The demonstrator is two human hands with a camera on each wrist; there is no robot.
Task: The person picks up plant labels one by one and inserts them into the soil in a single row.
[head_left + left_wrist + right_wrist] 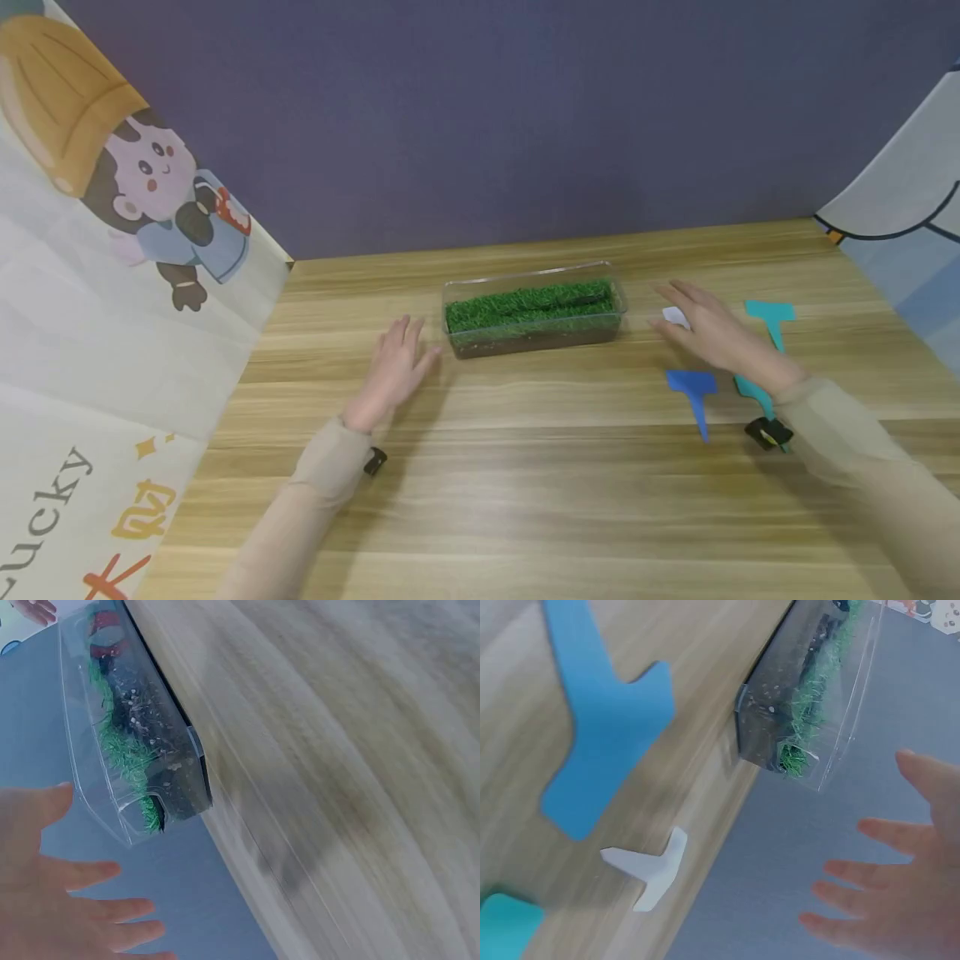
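Note:
A clear plastic box stands lengthwise on the table, with dark soil and strips of green grass inside. Just left of it my left hand hovers, fingers spread and holding nothing. To the box's right, my right hand reaches over a white T-shaped plant label and partly covers it. The right wrist view shows that white label lying apart from the spread fingers. Nearer me lies a blue T-shaped plant label.
Two teal plant labels lie at the right: the far one, and a nearer one partly hidden by my forearm. A dark blue wall rises behind the wooden table. Printed cloth hangs at the left.

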